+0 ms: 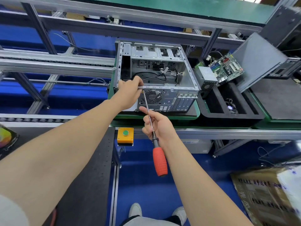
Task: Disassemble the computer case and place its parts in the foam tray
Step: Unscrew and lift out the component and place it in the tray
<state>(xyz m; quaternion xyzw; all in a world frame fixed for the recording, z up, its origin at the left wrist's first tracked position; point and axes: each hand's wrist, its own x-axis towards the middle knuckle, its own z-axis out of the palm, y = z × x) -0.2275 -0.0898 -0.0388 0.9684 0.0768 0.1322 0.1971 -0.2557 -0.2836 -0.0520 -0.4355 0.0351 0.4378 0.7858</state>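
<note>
the open computer case sits on a green pallet, rear panel facing the person, its top side uncovered. the left hand grips the upper rail at the case's near left corner, fingers curled over it. the right hand is closed around the metal shaft of a screwdriver, red handle hanging below the wrist, tip up against the rear panel by the fan grille. just right of the case, the black foam tray holds a power supply, motherboard and small fan.
</note>
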